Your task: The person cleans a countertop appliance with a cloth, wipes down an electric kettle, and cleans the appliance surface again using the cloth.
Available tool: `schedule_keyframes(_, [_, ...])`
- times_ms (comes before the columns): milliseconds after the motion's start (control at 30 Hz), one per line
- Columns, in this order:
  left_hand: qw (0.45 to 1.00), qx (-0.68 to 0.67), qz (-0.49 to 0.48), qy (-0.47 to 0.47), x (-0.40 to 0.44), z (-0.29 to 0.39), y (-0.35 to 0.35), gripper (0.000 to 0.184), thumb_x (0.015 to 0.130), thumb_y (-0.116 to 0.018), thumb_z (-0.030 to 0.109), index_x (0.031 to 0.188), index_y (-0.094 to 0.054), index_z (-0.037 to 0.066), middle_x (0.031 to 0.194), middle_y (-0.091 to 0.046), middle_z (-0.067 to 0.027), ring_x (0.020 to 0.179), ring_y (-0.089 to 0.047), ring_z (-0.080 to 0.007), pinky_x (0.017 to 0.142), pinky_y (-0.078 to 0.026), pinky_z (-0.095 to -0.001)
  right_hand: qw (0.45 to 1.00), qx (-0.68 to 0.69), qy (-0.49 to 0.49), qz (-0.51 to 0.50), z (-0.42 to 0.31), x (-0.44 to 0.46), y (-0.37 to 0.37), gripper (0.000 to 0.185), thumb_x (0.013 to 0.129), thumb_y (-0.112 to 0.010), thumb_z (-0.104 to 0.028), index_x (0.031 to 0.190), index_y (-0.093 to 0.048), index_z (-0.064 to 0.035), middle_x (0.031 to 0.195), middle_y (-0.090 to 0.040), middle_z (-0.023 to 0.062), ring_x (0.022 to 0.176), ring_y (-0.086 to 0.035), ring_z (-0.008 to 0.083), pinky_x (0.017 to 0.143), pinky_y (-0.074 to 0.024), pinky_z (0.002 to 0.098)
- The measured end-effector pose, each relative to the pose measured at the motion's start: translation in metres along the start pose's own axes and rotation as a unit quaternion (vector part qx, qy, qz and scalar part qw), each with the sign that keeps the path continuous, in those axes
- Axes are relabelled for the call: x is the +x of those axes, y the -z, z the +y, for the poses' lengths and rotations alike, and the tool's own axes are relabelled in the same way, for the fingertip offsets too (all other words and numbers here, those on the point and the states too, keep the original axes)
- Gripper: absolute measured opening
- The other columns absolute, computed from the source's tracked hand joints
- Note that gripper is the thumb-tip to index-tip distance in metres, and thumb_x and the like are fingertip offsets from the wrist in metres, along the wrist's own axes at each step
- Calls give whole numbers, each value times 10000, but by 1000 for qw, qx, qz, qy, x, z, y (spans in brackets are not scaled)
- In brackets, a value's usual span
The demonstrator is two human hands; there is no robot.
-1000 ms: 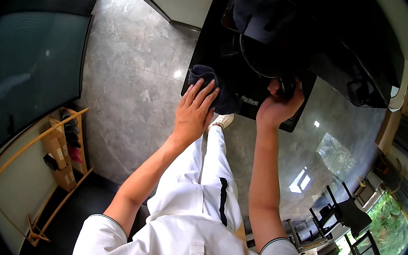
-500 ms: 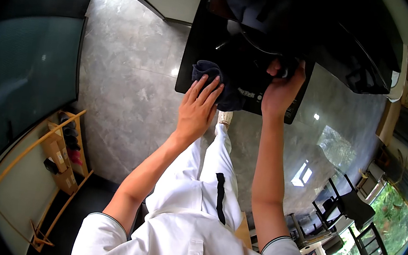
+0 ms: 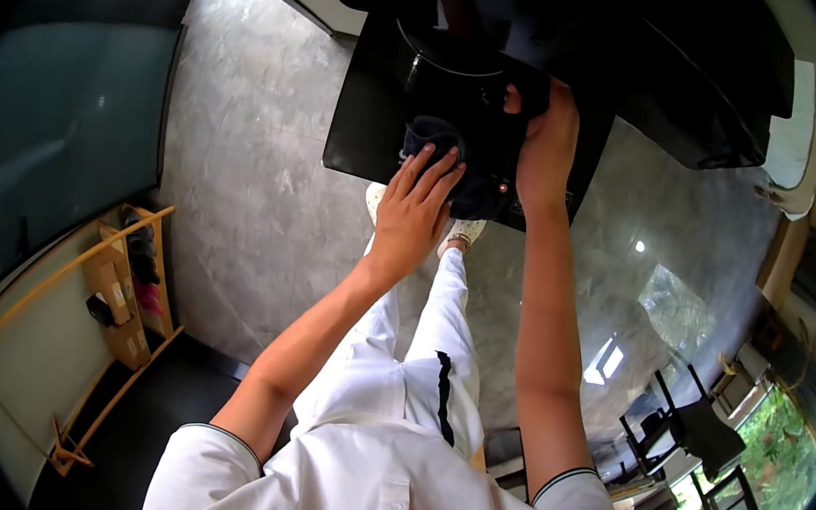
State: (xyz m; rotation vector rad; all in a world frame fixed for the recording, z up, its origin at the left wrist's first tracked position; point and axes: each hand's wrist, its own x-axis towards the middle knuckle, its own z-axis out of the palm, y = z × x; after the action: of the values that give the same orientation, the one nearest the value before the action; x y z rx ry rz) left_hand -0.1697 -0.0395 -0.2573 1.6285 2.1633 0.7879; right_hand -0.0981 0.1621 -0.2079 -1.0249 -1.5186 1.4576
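Note:
A dark cloth [image 3: 476, 190] lies bunched on a glossy black panel [image 3: 362, 129] with small markings near its front edge. My left hand [image 3: 418, 206] rests on the cloth with its fingers spread and presses it against the panel. Farther right, my right hand [image 3: 549, 145] is closed round a black handle, whose outline is hard to make out against the dark surface. A round black pan-like object with a shiny rim [image 3: 450, 66] sits on the panel beyond the cloth, to the left of the right hand.
Large dark shapes [image 3: 687, 105] fill the upper right. A wooden rack [image 3: 160, 267] with boxes and shoes stands at the left, below a dark glass screen [image 3: 69, 136]. Black chairs [image 3: 705, 430] stand at the lower right by a window. Grey floor [image 3: 246, 176] surrounds the panel.
The panel and the round object have shifted left in view. My left hand and the cloth now sit slightly farther right, while my right hand appears farther left and higher, still closed on the handle.

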Motion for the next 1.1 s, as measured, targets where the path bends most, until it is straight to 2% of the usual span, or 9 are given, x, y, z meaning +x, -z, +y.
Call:
schedule_keyframes(33, [1000,4,4,6,0,2,-2,647,968,-749,54,1603,-646,112,1729,-575,-70,1669,-439,-370,1368,-377,-530,1000,3,1,-7,0,2,3,411,1191,-588,-423,1179,-748,-45,1002,-748,50,936,-665,144,926,-512,322])
schedule_keyframes(100, [1000,-8,9,10,0,3,-2,670,945,-760,34,1601,-650,114,1724,-581,-71,1663,-446,-378,1364,-390,-526,988,110,-105,25,-3,3,7,421,1179,-592,-391,1018,-694,-15,870,-658,40,842,-606,156,886,-521,347])
schedule_keyframes(200, [999,-15,28,18,-3,5,-5,687,929,-768,27,1600,-651,118,1727,-578,-72,1665,-443,-377,1371,-386,-525,990,110,-74,-42,-4,-1,13,367,1164,-649,-358,975,-653,-43,843,-584,-7,813,-542,126,852,-499,315])
schedule_keyframes(400, [998,-18,39,51,-6,16,-11,686,923,-768,21,1592,-662,132,1722,-586,-60,1654,-457,-371,1378,-383,-527,987,109,-60,-104,-6,-1,14,346,1178,-652,-325,949,-613,-69,854,-552,-34,815,-490,86,790,-447,284])
schedule_keyframes(633, [997,-18,46,54,-13,21,-20,702,916,-774,20,1598,-658,137,1726,-583,-49,1652,-459,-367,1376,-387,-525,985,94,-35,-144,-7,-24,8,318,1195,-643,-333,1069,-662,-41,895,-576,-34,838,-494,71,795,-450,265])
schedule_keyframes(767, [998,-20,40,36,-7,23,-26,701,927,-772,41,1610,-642,128,1732,-573,-67,1647,-464,-371,1377,-383,-534,990,93,-48,-95,-4,-17,2,318,1187,-668,-342,1059,-650,-51,876,-571,-39,824,-488,61,770,-440,257])
schedule_keyframes(900, [999,-11,39,14,1,27,-31,658,950,-755,66,1597,-645,115,1714,-585,-80,1634,-481,-362,1369,-390,-526,989,50,-52,-128,-15,-18,3,312,1179,-696,-329,1049,-629,-53,828,-547,-47,824,-486,37,733,-425,251])
schedule_keyframes(1033, [999,0,50,-1,9,31,-42,639,961,-747,97,1592,-656,122,1691,-606,-69,1621,-502,-333,1363,-394,-494,987,28,-34,-156,-10,-26,5,354,1217,-600,-366,1047,-613,-55,902,-610,-7,850,-529,100,800,-443,277])
schedule_keyframes(1100, [998,3,56,-6,15,35,-45,638,959,-750,101,1590,-658,124,1689,-608,-64,1620,-504,-329,1365,-393,-490,989,91,-67,-93,-8,-23,2,278,1183,-689,-316,1117,-648,-49,855,-606,-30,812,-551,69,743,-468,252])
